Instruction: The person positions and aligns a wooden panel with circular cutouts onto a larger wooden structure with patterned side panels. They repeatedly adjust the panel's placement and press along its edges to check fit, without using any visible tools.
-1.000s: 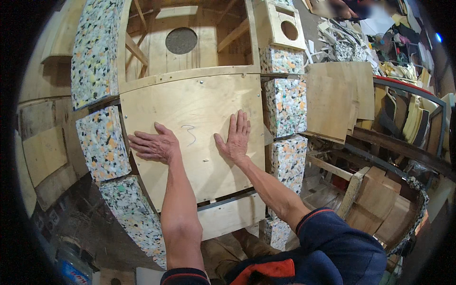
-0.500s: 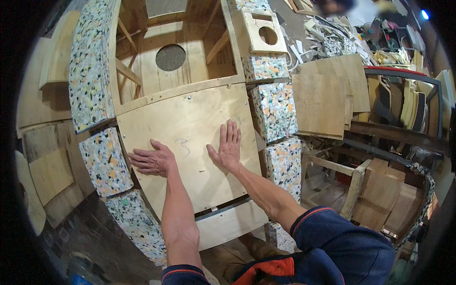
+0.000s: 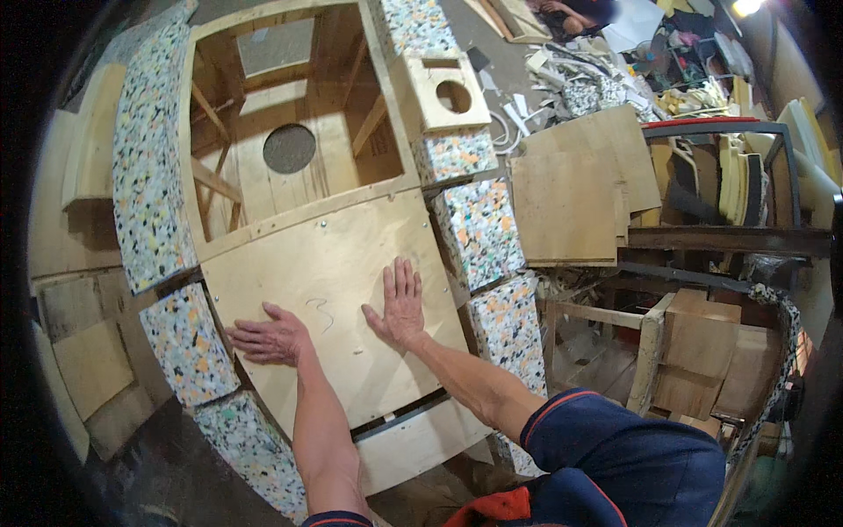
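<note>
Flat against a pale plywood panel [image 3: 351,391] rest both of my hands. My left hand [image 3: 270,335] lies near the panel's left edge, fingers stretched toward that edge and thumb apart. Toward the right side, my right hand [image 3: 399,314] points its fingers away from me, thumb spread. Neither hand holds anything. A curved pencil mark [image 3: 321,314] shows on the wood between them, and screw heads dot the panel's edges. Beyond the panel the wooden frame [image 3: 303,211] continues as an open box, with slanted braces inside and a round hole in its floor.
Speckled foam blocks [image 3: 189,342] line the left side; more foam blocks [image 3: 480,230] line the right. A small wooden box [image 3: 435,110] with a round hole sits on the right row. Plywood sheets [image 3: 562,206] lie further right. Another person [image 3: 580,16] is at the far edge.
The whole view has shifted, so the frame and panel appear lower and a little further left. My hands stay on the panel in nearly the same places. More of the other person shows.
</note>
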`<move>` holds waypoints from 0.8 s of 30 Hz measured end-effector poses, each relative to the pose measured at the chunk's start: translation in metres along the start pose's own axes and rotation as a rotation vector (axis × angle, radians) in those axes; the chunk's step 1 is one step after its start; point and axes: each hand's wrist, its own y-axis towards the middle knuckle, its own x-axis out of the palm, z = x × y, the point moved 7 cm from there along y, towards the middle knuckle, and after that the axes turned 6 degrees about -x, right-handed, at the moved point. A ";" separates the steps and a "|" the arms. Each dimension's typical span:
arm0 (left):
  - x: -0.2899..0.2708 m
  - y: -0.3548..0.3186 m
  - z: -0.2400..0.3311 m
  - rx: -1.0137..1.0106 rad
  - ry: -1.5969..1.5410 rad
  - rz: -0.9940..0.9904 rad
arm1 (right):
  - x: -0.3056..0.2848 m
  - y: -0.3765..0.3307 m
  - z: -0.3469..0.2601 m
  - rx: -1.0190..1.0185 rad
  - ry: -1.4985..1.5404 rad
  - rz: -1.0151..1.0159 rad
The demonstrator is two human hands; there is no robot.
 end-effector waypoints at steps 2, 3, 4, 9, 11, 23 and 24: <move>0.000 0.001 0.001 -0.001 0.020 -0.030 | 0.001 0.000 0.001 0.022 0.005 -0.029; -0.002 0.001 0.000 0.000 0.029 -0.033 | 0.005 0.000 0.003 0.049 0.014 -0.092; -0.003 0.001 0.000 0.000 0.056 -0.030 | 0.005 0.000 0.002 0.038 0.015 -0.085; 0.000 0.001 -0.001 -0.012 0.056 -0.079 | 0.003 0.000 0.000 -0.005 0.011 -0.001; 0.002 0.002 -0.001 -0.013 0.048 -0.074 | 0.003 0.000 -0.001 -0.008 0.004 0.013; 0.004 0.001 -0.003 0.002 -0.045 -0.107 | 0.000 0.001 -0.004 -0.055 0.020 0.071; 0.003 0.002 -0.003 0.008 -0.054 -0.105 | 0.001 0.001 -0.004 -0.053 0.007 0.059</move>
